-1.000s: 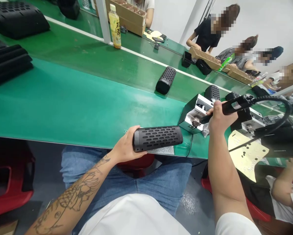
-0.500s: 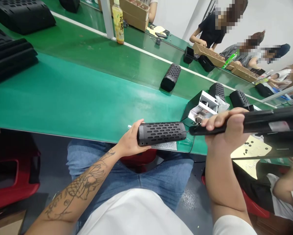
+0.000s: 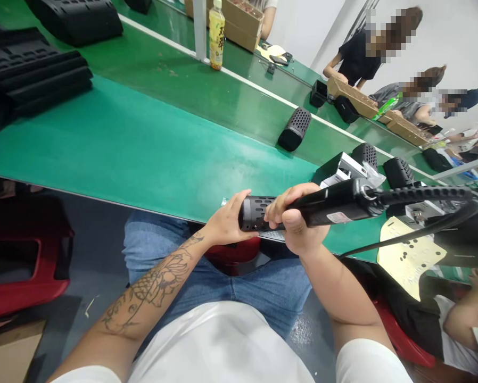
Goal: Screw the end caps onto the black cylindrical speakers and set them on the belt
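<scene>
My left hand is wrapped round the left end of a black perforated speaker housing, which lies on its side at the table's front edge. In my right hand is a black electric screwdriver, held nearly level with its cord trailing off to the right. The hand and the tool cover the right part of the housing. The screwdriver's tip is hidden behind my fingers, so I cannot tell just where it touches. Behind the tool stands a black and silver machine, partly covered.
Another perforated housing stands farther back on the green table. Large black shells are piled at the left. A yellow drink bottle stands by a post. A yellow sheet with black dots lies at the right. Several co-workers sit beyond.
My right hand has moved left with the electric screwdriver, from beyond the housing's right end to over the housing. My left hand keeps its hold. The whole view has shifted slightly.
</scene>
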`<move>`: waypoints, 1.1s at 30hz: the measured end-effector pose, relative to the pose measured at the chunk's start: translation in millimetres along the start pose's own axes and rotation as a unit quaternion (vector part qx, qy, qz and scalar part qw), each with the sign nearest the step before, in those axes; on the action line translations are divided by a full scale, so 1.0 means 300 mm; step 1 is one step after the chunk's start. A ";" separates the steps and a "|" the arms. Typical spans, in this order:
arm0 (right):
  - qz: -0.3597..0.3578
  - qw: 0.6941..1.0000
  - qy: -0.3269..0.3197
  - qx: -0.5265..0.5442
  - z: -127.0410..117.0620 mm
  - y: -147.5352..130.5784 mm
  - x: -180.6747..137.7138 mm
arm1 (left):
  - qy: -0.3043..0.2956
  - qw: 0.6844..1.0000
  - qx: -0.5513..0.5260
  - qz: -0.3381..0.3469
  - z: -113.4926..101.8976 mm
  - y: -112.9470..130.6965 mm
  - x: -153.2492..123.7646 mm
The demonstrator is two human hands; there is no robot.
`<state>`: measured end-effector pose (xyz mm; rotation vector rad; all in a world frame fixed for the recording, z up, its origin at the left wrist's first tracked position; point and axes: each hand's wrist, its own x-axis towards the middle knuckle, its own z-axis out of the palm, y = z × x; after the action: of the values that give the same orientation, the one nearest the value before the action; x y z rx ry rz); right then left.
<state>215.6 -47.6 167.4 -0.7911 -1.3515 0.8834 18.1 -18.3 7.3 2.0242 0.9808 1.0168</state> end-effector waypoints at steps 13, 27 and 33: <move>0.024 0.991 -0.128 0.045 -0.024 0.054 -0.023 | -0.007 1.000 0.013 -0.001 0.015 -0.004 0.001; 0.060 0.990 -0.114 0.053 -0.044 -0.063 -0.015 | 0.102 0.990 0.092 -0.032 0.103 0.028 -0.135; -0.102 0.970 0.206 -0.082 -0.393 -0.096 0.163 | 0.144 0.978 0.150 0.014 0.315 0.102 -0.448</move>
<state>335.9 -15.1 207.2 -0.8877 -1.1191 0.4184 52.4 -166.9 -61.0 2.1739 1.3292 1.2650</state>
